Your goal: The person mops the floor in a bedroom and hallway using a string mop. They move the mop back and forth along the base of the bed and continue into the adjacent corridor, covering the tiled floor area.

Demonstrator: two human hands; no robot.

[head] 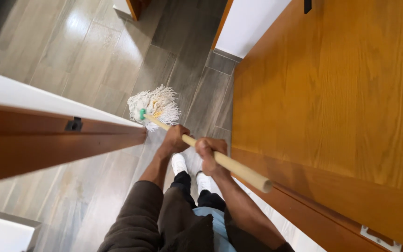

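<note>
Both hands clenched on the pale wooden mop handle (220, 158): left hand (176, 139) lower, right hand (209, 151) higher, 2 grips spaced for leverage. White string mop head w/ green collar (155, 106) rests on the grey wood-look tile floor (94, 60), ahead of the white shoes (179, 163), between 2 orange-brown wooden doors (332, 88).

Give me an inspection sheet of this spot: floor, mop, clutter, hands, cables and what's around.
Surface: grey wood-look tile floor, glossy with light glare.
Job's things: string mop, white head on the floor, green collar, wooden handle running up to the right.
Clutter: nothing seen.
Grippers: left hand closed round the handle lower down; right hand closed round it higher up.
Cables: nothing seen.
Surroundings: open wooden door on the right, brown door frame with a latch plate on the left, white shoes below.
</note>
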